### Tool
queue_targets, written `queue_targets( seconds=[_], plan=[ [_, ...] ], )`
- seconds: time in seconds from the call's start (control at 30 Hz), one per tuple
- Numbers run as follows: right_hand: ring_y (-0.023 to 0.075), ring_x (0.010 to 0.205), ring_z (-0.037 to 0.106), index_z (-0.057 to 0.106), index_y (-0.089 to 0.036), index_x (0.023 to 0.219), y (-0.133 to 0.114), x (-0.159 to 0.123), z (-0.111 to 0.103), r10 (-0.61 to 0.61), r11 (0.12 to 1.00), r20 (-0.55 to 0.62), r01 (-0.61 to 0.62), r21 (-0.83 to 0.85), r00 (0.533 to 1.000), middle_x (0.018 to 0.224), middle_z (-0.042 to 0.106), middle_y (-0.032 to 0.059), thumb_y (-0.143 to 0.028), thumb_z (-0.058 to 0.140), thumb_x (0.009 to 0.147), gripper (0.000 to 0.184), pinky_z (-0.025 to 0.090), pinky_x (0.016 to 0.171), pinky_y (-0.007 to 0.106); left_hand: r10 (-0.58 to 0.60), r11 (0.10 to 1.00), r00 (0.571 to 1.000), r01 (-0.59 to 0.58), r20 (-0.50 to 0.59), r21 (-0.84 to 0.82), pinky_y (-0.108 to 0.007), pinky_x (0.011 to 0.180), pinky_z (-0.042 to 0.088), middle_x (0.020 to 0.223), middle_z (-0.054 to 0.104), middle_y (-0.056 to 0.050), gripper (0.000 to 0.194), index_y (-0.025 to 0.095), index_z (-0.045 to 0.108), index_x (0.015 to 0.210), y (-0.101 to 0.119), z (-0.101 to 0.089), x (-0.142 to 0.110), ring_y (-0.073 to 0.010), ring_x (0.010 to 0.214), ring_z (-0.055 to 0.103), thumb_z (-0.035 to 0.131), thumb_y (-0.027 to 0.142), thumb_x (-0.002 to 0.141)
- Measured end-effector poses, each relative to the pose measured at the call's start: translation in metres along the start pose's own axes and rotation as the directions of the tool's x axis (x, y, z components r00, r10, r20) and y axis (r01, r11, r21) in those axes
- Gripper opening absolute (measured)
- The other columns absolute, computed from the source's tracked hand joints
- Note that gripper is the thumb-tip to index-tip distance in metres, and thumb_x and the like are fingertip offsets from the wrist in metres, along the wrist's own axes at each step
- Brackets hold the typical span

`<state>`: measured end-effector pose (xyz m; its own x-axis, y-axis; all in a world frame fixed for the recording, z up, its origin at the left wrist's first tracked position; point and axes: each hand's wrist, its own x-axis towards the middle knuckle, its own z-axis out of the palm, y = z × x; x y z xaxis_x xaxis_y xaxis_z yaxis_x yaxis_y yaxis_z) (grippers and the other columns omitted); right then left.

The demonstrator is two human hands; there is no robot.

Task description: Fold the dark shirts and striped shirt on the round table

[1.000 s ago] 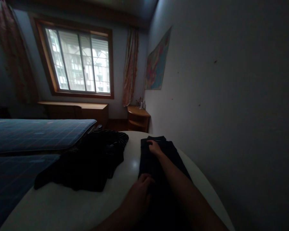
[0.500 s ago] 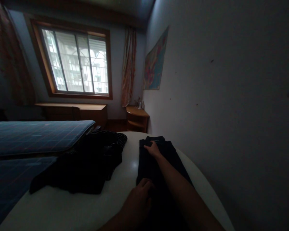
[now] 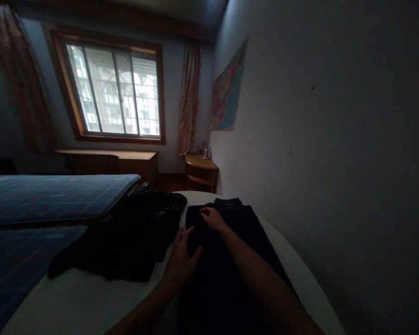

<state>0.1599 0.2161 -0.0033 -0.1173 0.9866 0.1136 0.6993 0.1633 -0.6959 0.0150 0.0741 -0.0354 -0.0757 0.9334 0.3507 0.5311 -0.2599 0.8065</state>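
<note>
A dark collared shirt (image 3: 226, 260) lies lengthwise on the white round table (image 3: 300, 265), its collar at the far end. My right hand (image 3: 213, 219) is over the shirt's upper left part, just below the collar, with thumb and fingers pinched on the cloth. Nearer to me, my left hand (image 3: 183, 260) rests at the shirt's left edge, fingers spread and thumb apart, holding nothing. Dim light hides the folds in the fabric.
To the left, a heap of black clothing (image 3: 122, 246) covers part of the table, close to the shirt. Beyond it is a blue plaid mattress (image 3: 56, 197). A wall (image 3: 352, 177) runs along the right. A desk (image 3: 136, 160) and corner shelf (image 3: 200, 163) stand at the back.
The shirt's left side now spreads farther left. My right hand has shifted slightly left with the cloth. My left hand has moved forward and left, and its fingers have opened.
</note>
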Motion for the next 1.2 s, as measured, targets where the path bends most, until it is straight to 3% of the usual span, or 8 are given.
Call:
queue_targets(
  seconds=[0.1,0.2,0.33,0.53,0.67,0.83,1.03,1.2],
  plan=[
    [0.0257,0.119,0.058,0.068,-0.019,0.116,0.007,-0.002,-0.005,0.042,0.984,-0.106,-0.060,-0.169,0.993,0.124,0.067,0.0129,-0.025,0.058,0.088,0.030,0.041,0.104,0.038,-0.070,0.984,0.996,0.060,0.053,0.166,-0.040,0.112,0.037,0.153,0.034,-0.014,0.044,0.017,0.056,0.130,-0.006,-0.005,0.004,-0.0270,0.137,0.043,0.057,0.020,0.086],
    [0.0314,0.121,0.056,0.068,-0.019,0.116,0.013,-0.004,-0.006,0.078,0.949,-0.143,-0.117,-0.294,0.987,0.122,0.066,0.0155,-0.035,0.063,0.086,0.035,0.043,0.099,0.042,-0.042,0.929,0.989,-0.014,0.142,0.370,-0.037,0.112,0.036,0.148,0.044,-0.012,0.042,0.016,0.060,0.127,-0.005,-0.012,0.006,-0.0249,0.133,0.047,0.052,0.012,0.087],
    [0.0297,0.113,0.061,0.072,-0.021,0.102,0.015,-0.006,-0.004,0.080,0.920,-0.111,-0.116,-0.375,0.991,0.111,0.072,0.0116,-0.035,0.060,0.086,0.024,0.045,0.091,0.038,-0.030,0.828,0.972,-0.105,0.231,0.551,-0.039,0.109,0.037,0.148,0.048,-0.009,0.052,0.019,0.055,0.135,-0.002,-0.018,0.005,-0.0246,0.131,0.047,0.048,0.006,0.084],
    [0.0234,0.097,0.068,0.070,-0.021,0.097,0.006,-0.011,-0.012,0.094,0.915,-0.091,-0.122,-0.385,0.991,0.104,0.074,0.0085,-0.032,0.055,0.086,0.022,0.048,0.078,0.029,-0.001,0.777,0.961,-0.173,0.275,0.605,-0.037,0.110,0.035,0.154,0.042,-0.007,0.065,0.016,0.049,0.142,0.001,-0.022,0.003,-0.0240,0.134,0.042,0.043,0.000,0.080],
    [0.0263,0.098,0.068,0.066,-0.020,0.108,0.004,-0.015,-0.022,0.120,0.901,-0.094,-0.148,-0.407,0.988,0.108,0.073,0.0108,-0.031,0.056,0.083,0.028,0.049,0.076,0.032,-0.024,0.767,0.954,-0.174,0.298,0.618,-0.039,0.109,0.035,0.151,0.046,-0.007,0.058,0.014,0.052,0.139,0.002,-0.023,0.003,-0.0248,0.132,0.043,0.043,0.004,0.083],
    [0.0300,0.100,0.068,0.071,-0.021,0.099,0.005,-0.018,-0.027,0.137,0.881,-0.030,-0.135,-0.454,0.990,0.107,0.073,0.0130,-0.031,0.065,0.076,0.025,0.049,0.076,0.034,-0.040,0.756,0.955,-0.162,0.292,0.634,-0.038,0.107,0.037,0.145,0.052,-0.010,0.053,0.012,0.054,0.135,0.002,-0.024,0.005,-0.0252,0.129,0.046,0.044,0.006,0.084],
    [0.0306,0.104,0.066,0.072,-0.020,0.098,-0.003,-0.008,-0.016,0.083,0.866,-0.041,-0.092,-0.492,0.996,0.110,0.072,0.0146,-0.043,0.059,0.085,0.030,0.047,0.085,0.040,-0.047,0.735,0.961,-0.152,0.274,0.661,-0.039,0.103,0.040,0.136,0.058,-0.012,0.041,0.010,0.061,0.123,0.009,-0.026,0.005,-0.0265,0.122,0.052,0.046,0.009,0.085],
    [0.0304,0.115,0.061,0.070,-0.019,0.105,-0.019,0.009,0.004,0.010,0.866,-0.056,-0.037,-0.498,0.998,0.120,0.068,0.0155,-0.043,0.054,0.090,0.032,0.042,0.093,0.043,-0.007,0.727,0.972,-0.155,0.233,0.668,-0.039,0.099,0.043,0.126,0.063,-0.013,0.030,0.010,0.065,0.113,0.009,-0.023,0.005,-0.0271,0.116,0.055,0.042,0.022,0.096]
  ],
)
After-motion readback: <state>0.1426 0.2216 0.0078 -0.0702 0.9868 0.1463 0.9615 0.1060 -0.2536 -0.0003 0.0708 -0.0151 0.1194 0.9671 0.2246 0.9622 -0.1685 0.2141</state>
